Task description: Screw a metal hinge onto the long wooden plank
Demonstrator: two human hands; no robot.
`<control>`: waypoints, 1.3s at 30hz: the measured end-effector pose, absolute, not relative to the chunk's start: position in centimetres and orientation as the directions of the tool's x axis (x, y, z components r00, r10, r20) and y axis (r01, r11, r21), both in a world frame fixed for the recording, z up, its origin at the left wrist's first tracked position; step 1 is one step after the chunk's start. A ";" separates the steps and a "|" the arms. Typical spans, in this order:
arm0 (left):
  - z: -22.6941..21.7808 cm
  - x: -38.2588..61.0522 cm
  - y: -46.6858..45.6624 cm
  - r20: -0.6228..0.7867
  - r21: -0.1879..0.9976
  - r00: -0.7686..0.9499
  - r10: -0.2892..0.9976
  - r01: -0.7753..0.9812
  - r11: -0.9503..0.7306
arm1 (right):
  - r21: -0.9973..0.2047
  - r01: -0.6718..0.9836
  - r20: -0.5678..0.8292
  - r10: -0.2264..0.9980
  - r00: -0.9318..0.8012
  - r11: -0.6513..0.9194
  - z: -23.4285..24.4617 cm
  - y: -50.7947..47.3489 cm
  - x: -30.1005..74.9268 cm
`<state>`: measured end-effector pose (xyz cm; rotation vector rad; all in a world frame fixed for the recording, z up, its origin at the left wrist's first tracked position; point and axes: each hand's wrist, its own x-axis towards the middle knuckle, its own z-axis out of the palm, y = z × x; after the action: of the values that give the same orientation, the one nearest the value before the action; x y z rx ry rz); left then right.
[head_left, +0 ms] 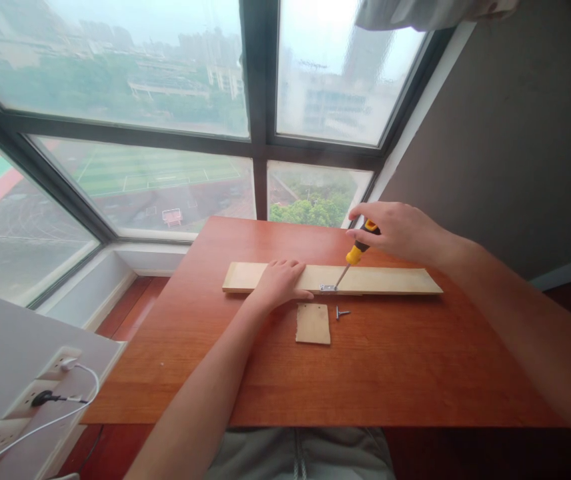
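A long pale wooden board (390, 280) lies across the table. My left hand (280, 280) rests flat on it, left of the middle, fingers stretched out and thumb along the near edge. Just right of that thumb, a small metal hinge or bracket (328, 288) sits at the board's near edge. My right hand (390, 227) is closed around the handle of a yellow and black screwdriver (354, 255), held tilted with its tip at the metal piece. Nearer to me lie a small square wooden piece (313, 325) with two holes and a few loose screws (341, 313).
The reddish-brown wooden table (390, 380) reaches to the window (260, 147) ahead. A grey wall (515, 133) rises on the right. At the lower left, a low white wall carries sockets (30, 400) with a plugged white cable (93, 393).
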<state>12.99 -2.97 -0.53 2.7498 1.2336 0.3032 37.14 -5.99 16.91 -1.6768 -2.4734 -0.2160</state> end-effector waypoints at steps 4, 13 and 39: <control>-0.6 13.0 -3.0 0.144 0.182 0.650 0.746 0.724 -0.665 | -0.095 0.898 0.141 0.898 -0.416 0.430 17.3 -6.3 37.2; -0.4 13.0 -3.0 0.133 0.189 0.647 0.751 0.727 -0.660 | -0.102 0.872 0.205 0.868 -0.453 0.479 17.0 -6.4 37.1; -0.2 13.0 -3.0 0.128 0.199 0.648 0.751 0.725 -0.660 | -0.174 0.895 0.135 0.911 -0.390 0.410 17.2 -6.7 36.9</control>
<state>12.95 -3.02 -0.21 2.7327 1.2291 0.3021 36.88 -6.69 17.25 -1.5976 -2.4555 0.1070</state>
